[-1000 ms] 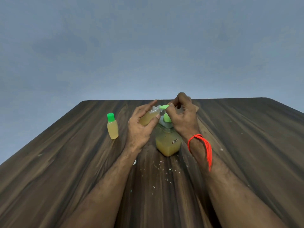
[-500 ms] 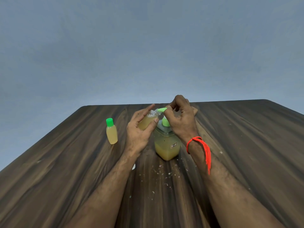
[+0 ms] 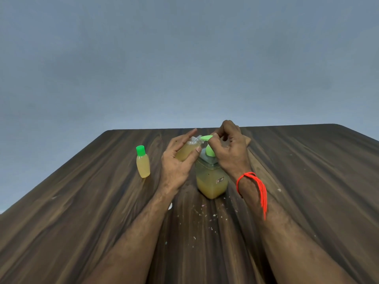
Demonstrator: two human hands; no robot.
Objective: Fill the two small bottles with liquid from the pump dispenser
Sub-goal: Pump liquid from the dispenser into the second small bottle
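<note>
A square pump dispenser (image 3: 212, 181) with yellow liquid and a green pump head stands at the table's middle. My left hand (image 3: 176, 165) holds an uncapped small bottle (image 3: 185, 151), tilted, its clear neck right at the green spout (image 3: 206, 137). That bottle is mostly yellow with liquid. My right hand (image 3: 229, 149) rests on top of the pump head, fingers curled over it. A second small bottle (image 3: 143, 162), capped in green and full of yellow liquid, stands upright to the left, apart from both hands.
The dark wood-grain table (image 3: 82, 212) runs to a far edge just behind the hands. Small white specks (image 3: 205, 216) lie scattered in front of the dispenser. A plain grey-blue wall (image 3: 184, 58) fills the background.
Both hands and the dispenser keep their places; the view has only shifted a little. The pump head sits slightly higher under my right hand than a second ago.
</note>
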